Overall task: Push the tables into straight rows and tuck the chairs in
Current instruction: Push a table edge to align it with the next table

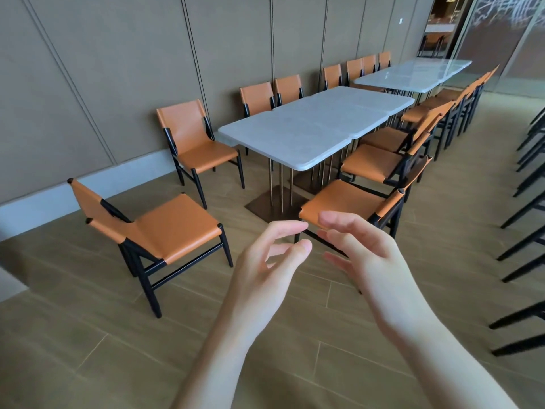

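A row of white marble-topped tables (309, 128) runs away from me along the wall, with a second white table (413, 73) farther back. Orange leather chairs with black frames line both sides. One orange chair (165, 231) stands alone on the floor at the near left, away from the tables, and another (194, 143) sits near the wall. The nearest right-side chair (351, 199) is pulled out from the table end. My left hand (265, 273) and my right hand (362, 255) are raised in front of me, fingers loosely curved, holding nothing.
A grey panelled wall (103, 84) bounds the left side. Black chair legs (528, 202) of another row stick in at the right edge. Wood-look floor (88, 349) stretches between me and the tables. A glass partition (501, 31) stands at the far right.
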Demonstrator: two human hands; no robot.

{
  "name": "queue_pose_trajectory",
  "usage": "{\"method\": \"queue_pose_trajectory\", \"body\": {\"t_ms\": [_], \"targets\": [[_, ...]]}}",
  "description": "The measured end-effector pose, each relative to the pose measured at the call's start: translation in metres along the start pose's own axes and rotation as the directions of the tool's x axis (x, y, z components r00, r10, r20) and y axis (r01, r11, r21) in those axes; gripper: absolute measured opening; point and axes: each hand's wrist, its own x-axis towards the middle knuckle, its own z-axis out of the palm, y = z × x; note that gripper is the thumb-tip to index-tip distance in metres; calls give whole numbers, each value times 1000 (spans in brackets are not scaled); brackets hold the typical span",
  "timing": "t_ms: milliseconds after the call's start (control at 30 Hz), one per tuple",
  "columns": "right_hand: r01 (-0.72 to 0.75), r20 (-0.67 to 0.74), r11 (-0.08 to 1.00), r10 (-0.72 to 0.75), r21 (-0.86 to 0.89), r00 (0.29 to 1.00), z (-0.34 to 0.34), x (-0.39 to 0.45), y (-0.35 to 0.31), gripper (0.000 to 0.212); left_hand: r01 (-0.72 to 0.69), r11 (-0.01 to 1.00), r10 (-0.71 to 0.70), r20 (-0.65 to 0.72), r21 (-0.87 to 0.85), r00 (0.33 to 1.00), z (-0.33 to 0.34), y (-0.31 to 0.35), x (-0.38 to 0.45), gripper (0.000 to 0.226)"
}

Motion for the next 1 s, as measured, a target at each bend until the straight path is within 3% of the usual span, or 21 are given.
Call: {"method": "queue_pose_trajectory", "body": {"t_ms": [367, 667, 1000], "targets": [[-13, 6, 1000, 13, -2, 1000, -17, 138, 18, 25, 29, 998, -31, 49, 48, 998, 12, -17, 138, 31], [-6, 10, 1000, 6, 4, 1000, -65, 266, 20, 26, -40, 998, 36, 63, 57, 997, 53, -12, 279, 28], [-32, -29, 999, 32, -5, 999, -103, 345, 33, 24, -44, 998, 41, 69, 43, 997, 84, -22, 371, 25]]}}
